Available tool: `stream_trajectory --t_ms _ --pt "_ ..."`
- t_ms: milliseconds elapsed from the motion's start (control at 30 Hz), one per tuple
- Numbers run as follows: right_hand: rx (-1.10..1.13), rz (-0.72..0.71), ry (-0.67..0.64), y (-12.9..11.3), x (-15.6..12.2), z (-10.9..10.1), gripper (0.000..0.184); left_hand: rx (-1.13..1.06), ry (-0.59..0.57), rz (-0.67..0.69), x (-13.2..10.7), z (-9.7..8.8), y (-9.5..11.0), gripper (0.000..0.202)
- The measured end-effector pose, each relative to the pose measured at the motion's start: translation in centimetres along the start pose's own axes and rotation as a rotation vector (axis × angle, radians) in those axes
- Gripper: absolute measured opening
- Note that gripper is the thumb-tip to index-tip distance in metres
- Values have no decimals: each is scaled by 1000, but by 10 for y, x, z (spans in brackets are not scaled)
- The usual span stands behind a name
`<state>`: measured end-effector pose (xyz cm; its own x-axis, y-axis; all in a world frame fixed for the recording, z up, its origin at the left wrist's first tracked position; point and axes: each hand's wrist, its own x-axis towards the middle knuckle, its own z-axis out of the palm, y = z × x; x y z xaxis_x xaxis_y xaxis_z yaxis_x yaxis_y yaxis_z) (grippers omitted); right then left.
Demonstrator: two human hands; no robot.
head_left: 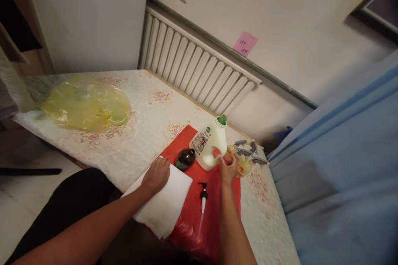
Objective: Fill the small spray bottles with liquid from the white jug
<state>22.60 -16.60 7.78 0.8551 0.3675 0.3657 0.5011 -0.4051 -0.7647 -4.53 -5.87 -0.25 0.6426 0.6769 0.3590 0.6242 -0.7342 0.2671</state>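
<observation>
My left hand (157,174) is on the far edge of a folded white cloth (171,198), fingers curled over it. My right hand (229,167) is closed in a pinch beside the handle of a white plastic jug (211,145). What its fingertips hold, if anything, is not clear. A green piece (222,119) sits in the jug's open mouth, and a printed label faces left. Between cloth and jug, a dark bottle (185,159) lies or leans with its neck toward the jug. A black-and-white pump head (203,198) with a clear tube lies nearer me.
A red plastic sheet (217,215) lies under these things on a flowered bedspread (149,120). To the right are grey and yellowish plastic pieces (247,153). A yellow plastic bag (87,103) rests far left. A radiator (192,62) and a blue curtain (338,165) border the bed.
</observation>
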Motion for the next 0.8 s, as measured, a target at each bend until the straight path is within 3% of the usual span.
stream_trajectory --t_ms 100,233,367,633,800 --pt "-70 9 -143 21 -36 -17 24 20 3 0 0 0 0 21" --pt "-144 26 -359 44 -88 -26 30 5 30 -6 0 1 0 20" --pt "-189 46 -449 52 -111 -26 30 -8 23 -9 0 -1 1 20" --pt "-148 26 -531 36 -100 -38 29 16 18 -8 -1 -3 2 22" --pt "3 -44 -565 -1 -66 -60 28 4 18 -18 -1 -2 1 21"
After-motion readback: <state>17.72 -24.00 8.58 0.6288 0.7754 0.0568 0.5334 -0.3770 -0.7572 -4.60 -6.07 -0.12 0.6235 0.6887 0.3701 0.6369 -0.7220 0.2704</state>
